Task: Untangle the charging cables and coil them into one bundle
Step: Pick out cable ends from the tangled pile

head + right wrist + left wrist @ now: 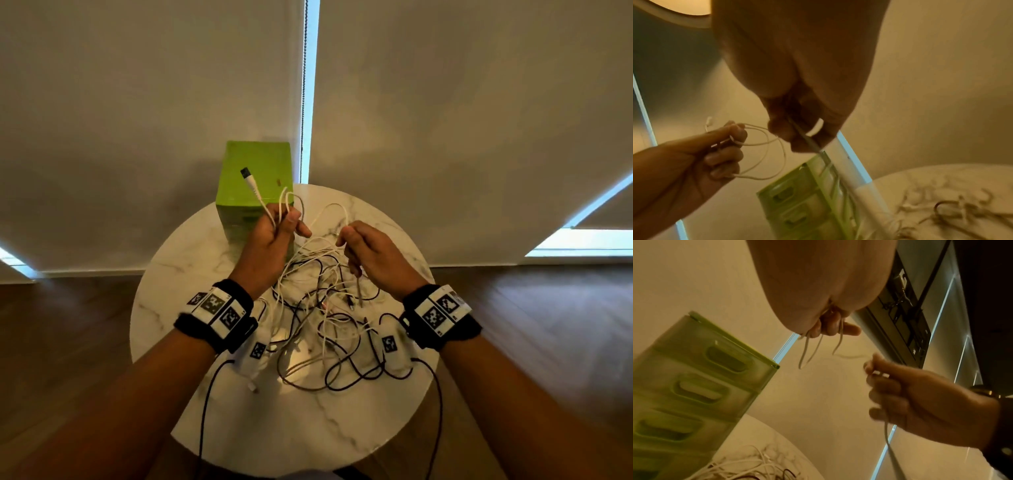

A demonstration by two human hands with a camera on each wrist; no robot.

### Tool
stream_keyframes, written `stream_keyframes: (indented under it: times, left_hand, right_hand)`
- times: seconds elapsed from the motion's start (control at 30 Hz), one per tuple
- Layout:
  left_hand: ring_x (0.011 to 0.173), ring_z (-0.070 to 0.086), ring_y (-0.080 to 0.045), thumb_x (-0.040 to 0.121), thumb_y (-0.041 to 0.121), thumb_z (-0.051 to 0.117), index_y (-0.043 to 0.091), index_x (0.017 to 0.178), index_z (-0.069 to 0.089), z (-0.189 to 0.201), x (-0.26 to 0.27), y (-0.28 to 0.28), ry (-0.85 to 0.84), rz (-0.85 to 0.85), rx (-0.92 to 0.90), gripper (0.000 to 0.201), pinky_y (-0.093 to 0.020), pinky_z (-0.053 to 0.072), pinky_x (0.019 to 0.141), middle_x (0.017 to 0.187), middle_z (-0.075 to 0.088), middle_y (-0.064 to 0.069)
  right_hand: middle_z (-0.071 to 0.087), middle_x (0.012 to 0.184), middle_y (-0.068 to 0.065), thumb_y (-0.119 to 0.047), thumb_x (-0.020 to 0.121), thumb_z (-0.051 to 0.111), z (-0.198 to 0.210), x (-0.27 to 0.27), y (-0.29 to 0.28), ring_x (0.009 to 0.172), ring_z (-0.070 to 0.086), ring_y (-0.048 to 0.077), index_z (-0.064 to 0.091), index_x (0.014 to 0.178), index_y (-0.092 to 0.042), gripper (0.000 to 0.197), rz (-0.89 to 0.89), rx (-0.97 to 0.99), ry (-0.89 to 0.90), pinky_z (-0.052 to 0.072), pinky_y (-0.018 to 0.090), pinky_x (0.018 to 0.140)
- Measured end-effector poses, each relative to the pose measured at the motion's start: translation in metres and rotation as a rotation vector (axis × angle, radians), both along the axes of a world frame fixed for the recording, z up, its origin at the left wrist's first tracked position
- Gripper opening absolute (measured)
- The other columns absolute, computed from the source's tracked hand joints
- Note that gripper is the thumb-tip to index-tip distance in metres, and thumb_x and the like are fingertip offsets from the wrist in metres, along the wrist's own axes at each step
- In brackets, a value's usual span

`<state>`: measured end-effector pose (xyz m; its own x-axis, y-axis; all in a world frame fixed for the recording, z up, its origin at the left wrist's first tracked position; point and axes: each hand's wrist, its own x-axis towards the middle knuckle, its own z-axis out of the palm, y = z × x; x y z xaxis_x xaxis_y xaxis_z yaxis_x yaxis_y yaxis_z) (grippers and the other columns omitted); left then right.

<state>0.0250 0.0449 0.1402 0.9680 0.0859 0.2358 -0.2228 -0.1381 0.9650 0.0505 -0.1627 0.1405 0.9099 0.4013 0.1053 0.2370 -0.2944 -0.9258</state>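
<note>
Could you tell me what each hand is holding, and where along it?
Left hand grips loops of white cable near its plug end; right hand pinches the cable further along.

Green drawer box [255, 192] blocks the far side (left); cable tangle [325, 325] covers mid-table.

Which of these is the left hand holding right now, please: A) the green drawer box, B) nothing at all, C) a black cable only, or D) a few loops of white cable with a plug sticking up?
D: the left hand grips loops of white cable, its plug pointing up in front of the green drawer box.
</note>
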Motion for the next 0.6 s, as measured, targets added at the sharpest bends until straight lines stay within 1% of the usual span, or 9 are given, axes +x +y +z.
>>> stream_keyframes:
  times: [0.07, 0.1, 0.17, 0.2, 0.33, 0.4, 0.43, 0.5, 0.6]
  left_hand:
    - [0.089, 0.063, -0.030, 0.106, 0.030, 0.047, 0.023, 0.096, 0.060, 0.002, 0.000, -0.009, -0.011, -0.043, 0.017, 0.017, -0.047, 0.049, 0.093, 0.087, 0.070, 0.005]
    - [0.086, 0.063, -0.016, 0.106, 0.025, 0.047, 0.016, 0.097, 0.061, 0.002, 0.000, -0.014, -0.004, -0.070, 0.027, 0.018, -0.036, 0.048, 0.091, 0.086, 0.070, 0.008]
    - [0.079, 0.060, 0.005, 0.106, 0.019, 0.048, 0.003, 0.101, 0.062, 0.000, 0.001, -0.027, 0.051, -0.165, 0.079, 0.022, -0.016, 0.044, 0.082, 0.078, 0.068, 0.017]
    - [0.078, 0.059, 0.009, 0.106, 0.019, 0.050, 0.001, 0.101, 0.063, -0.003, 0.000, -0.034, 0.092, -0.229, 0.114, 0.023, -0.013, 0.043, 0.079, 0.077, 0.068, 0.019]
    - [0.081, 0.063, 0.006, 0.102, 0.026, 0.058, 0.010, 0.097, 0.069, -0.036, -0.010, -0.070, 0.238, -0.479, 0.264, 0.021, -0.011, 0.044, 0.078, 0.088, 0.071, 0.008]
    - [0.085, 0.065, 0.001, 0.101, 0.030, 0.059, 0.012, 0.092, 0.071, -0.058, -0.018, -0.092, 0.258, -0.544, 0.330, 0.023, -0.017, 0.047, 0.082, 0.090, 0.072, 0.004]
    - [0.087, 0.066, -0.003, 0.101, 0.032, 0.059, 0.016, 0.089, 0.070, -0.070, -0.021, -0.101, 0.263, -0.560, 0.355, 0.024, -0.023, 0.048, 0.085, 0.089, 0.072, 0.004]
    - [0.088, 0.067, -0.008, 0.101, 0.033, 0.059, 0.018, 0.087, 0.070, -0.090, -0.029, -0.122, 0.284, -0.594, 0.378, 0.023, -0.032, 0.051, 0.087, 0.088, 0.072, 0.004]
    - [0.086, 0.068, -0.011, 0.100, 0.035, 0.059, 0.019, 0.088, 0.069, -0.107, -0.039, -0.144, 0.309, -0.624, 0.384, 0.023, -0.037, 0.052, 0.086, 0.086, 0.072, 0.003]
  right_hand:
    - [0.057, 0.063, -0.005, -0.038, 0.107, 0.040, -0.012, -0.001, -0.020, 0.052, 0.056, 0.015, 0.055, 0.108, -0.021, 0.023, -0.009, -0.299, 0.000, 0.048, 0.036, 0.059]
    - [0.061, 0.065, -0.003, -0.038, 0.107, 0.039, -0.023, -0.003, -0.033, 0.052, 0.058, 0.014, 0.053, 0.113, -0.024, 0.020, -0.005, -0.436, 0.030, 0.049, 0.034, 0.059]
    - [0.067, 0.068, 0.003, -0.034, 0.107, 0.038, -0.045, -0.017, -0.065, 0.054, 0.063, 0.015, 0.051, 0.117, -0.023, 0.020, 0.037, -0.601, 0.188, 0.051, 0.029, 0.058]
    - [0.069, 0.073, 0.006, -0.033, 0.108, 0.037, -0.056, -0.025, -0.079, 0.059, 0.067, 0.017, 0.053, 0.114, -0.022, 0.020, 0.058, -0.641, 0.306, 0.052, 0.030, 0.060]
    - [0.069, 0.093, 0.007, -0.029, 0.106, 0.042, -0.108, -0.077, -0.136, 0.081, 0.070, 0.022, 0.057, 0.101, -0.024, 0.017, 0.032, -0.649, 0.665, 0.059, 0.037, 0.073]
    - [0.063, 0.112, 0.002, -0.023, 0.100, 0.054, -0.131, -0.100, -0.159, 0.107, 0.064, 0.024, 0.058, 0.108, -0.028, 0.010, 0.015, -0.750, 0.592, 0.053, 0.041, 0.095]
    - [0.058, 0.123, 0.002, -0.020, 0.095, 0.062, -0.140, -0.110, -0.164, 0.120, 0.058, 0.023, 0.056, 0.119, -0.029, 0.026, -0.018, -0.769, 0.518, 0.047, 0.037, 0.103]
    - [0.049, 0.140, 0.002, -0.020, 0.088, 0.072, -0.142, -0.128, -0.160, 0.133, 0.046, 0.017, 0.045, 0.140, -0.023, 0.058, -0.093, -0.620, 0.416, 0.037, 0.027, 0.107]
    - [0.053, 0.140, -0.006, -0.028, 0.089, 0.074, -0.128, -0.136, -0.132, 0.129, 0.049, 0.005, 0.034, 0.148, -0.024, 0.072, -0.148, -0.356, 0.320, 0.039, 0.020, 0.103]
